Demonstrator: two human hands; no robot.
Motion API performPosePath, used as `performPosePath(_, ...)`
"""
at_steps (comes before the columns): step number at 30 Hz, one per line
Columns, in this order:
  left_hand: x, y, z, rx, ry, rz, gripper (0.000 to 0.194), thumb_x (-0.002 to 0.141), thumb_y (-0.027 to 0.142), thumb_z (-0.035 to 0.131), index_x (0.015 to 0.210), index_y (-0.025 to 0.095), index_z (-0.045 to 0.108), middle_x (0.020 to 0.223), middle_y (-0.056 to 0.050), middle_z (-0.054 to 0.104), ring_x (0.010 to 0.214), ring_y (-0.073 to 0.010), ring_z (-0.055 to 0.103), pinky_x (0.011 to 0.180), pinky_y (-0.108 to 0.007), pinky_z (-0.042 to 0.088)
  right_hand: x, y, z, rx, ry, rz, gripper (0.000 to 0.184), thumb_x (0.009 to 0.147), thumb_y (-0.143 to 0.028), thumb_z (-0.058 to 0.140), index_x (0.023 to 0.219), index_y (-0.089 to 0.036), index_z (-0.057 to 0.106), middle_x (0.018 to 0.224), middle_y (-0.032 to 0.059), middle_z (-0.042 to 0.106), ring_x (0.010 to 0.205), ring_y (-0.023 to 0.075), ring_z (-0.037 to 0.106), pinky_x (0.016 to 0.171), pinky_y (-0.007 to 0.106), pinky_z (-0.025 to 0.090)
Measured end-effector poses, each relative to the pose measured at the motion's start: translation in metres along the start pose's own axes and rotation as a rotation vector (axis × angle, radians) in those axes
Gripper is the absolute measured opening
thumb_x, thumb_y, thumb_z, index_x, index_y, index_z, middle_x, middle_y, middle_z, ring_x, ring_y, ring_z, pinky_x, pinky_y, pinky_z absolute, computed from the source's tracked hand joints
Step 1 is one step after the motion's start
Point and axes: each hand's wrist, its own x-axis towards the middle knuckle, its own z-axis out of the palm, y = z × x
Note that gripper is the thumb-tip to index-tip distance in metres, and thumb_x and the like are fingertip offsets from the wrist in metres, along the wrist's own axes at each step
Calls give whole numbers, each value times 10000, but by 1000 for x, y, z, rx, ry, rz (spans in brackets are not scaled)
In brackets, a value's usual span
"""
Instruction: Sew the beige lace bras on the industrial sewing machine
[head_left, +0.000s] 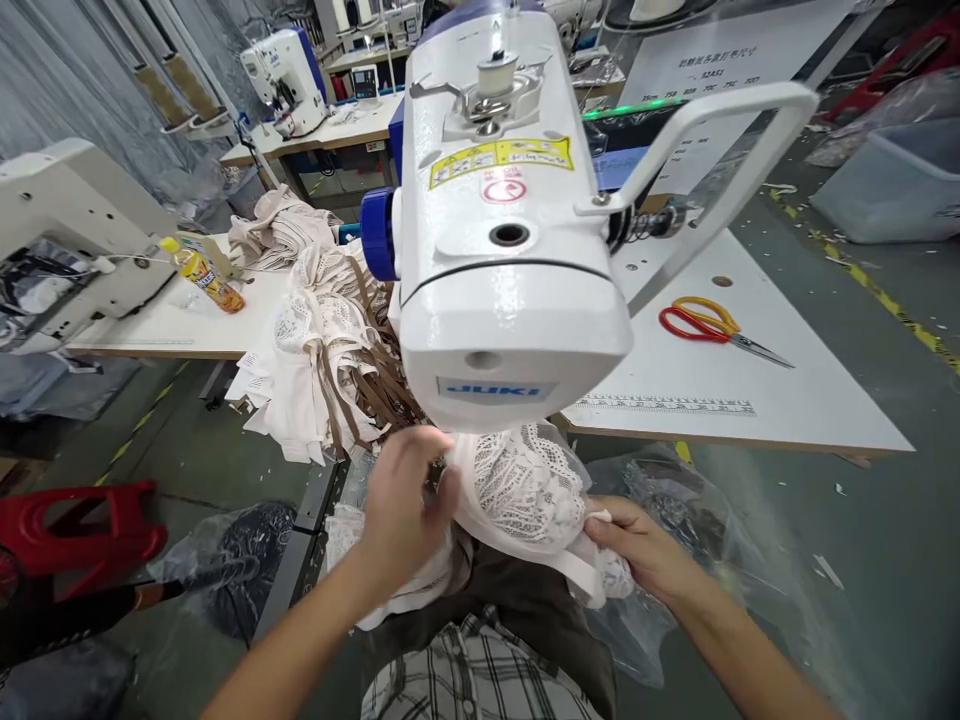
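The bra [525,490] sat before the sewing machine [514,310]; scissors [726,336] lay right, on the table [814,405]; the garment pile [319,335], left.

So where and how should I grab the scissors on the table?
Probably by the red and orange handle loops, the right hand, once free of the lace cup, coming from above on the near side. The scissors lie flat, loops nearer the sewing machine, with the pointed blades aimed rightward, away from the grip.

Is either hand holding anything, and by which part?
The right hand pinches the pale, cupped lace garment by its right edge; whether the blurred left hand grips it is unclear.
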Motion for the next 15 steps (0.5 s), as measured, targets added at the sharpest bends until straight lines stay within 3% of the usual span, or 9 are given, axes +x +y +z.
performPosePath(2,-6,24,2,-76,-21,269,332,881,178,563,1210,181,522,1141,-128,657,1175,-230,580,1007,-379,482,-5,-20,3,-169,-62,-90,420,851,-590,608,710,-218,741,657,68,668,604,225,614,616,351,505)
performPosePath(4,-7,46,5,-126,-123,519,424,912,277,550,1314,164,475,1287,-141,627,1317,-238,495,1138,-404,377,-10,-43,12,-329,-169,-186,407,907,-519,555,686,-224,730,649,66,656,620,225,610,621,343,495)
performPosePath(6,-5,59,7,-108,-294,618,504,928,394,534,1366,158,449,1365,-140,591,1364,-262,453,1189,-448,285,-16,-65,24,-476,-307,-227,311,934,-405,540,763,-245,745,708,62,682,699,229,637,693,338,499)
performPosePath(8,-3,60,9,-73,-534,504,549,863,539,600,1261,165,543,1199,-131,679,1190,-291,589,1105,-462,371,-21,-84,37,-617,-439,-233,230,941,-302,534,851,-262,742,782,44,703,775,215,652,736,315,482)
performPosePath(10,0,51,8,-33,-792,251,473,782,610,664,977,180,637,844,-60,702,823,-240,660,828,-370,501,-24,-97,46,-751,-479,-230,230,967,-264,505,894,-259,724,791,26,694,767,189,637,702,289,443)
performPosePath(11,1,44,7,-38,-883,116,413,788,594,666,843,187,625,709,-19,648,675,-193,615,671,-306,473,-23,-101,49,-794,-450,-223,242,987,-266,476,932,-254,711,791,21,688,744,176,622,676,280,423)
performPosePath(13,5,31,3,-106,-939,-90,343,877,470,601,695,183,560,587,25,526,540,-121,488,512,-241,314,-19,-103,50,-807,-302,-162,240,1013,-285,435,1114,-251,650,816,16,693,707,160,603,644,265,402)
performPosePath(15,12,20,-2,-231,-871,-179,360,950,373,492,650,175,500,553,45,419,513,-88,389,497,-233,229,-9,-101,47,-766,-159,-100,252,998,-304,470,1216,-240,580,833,13,709,694,157,605,622,253,397)
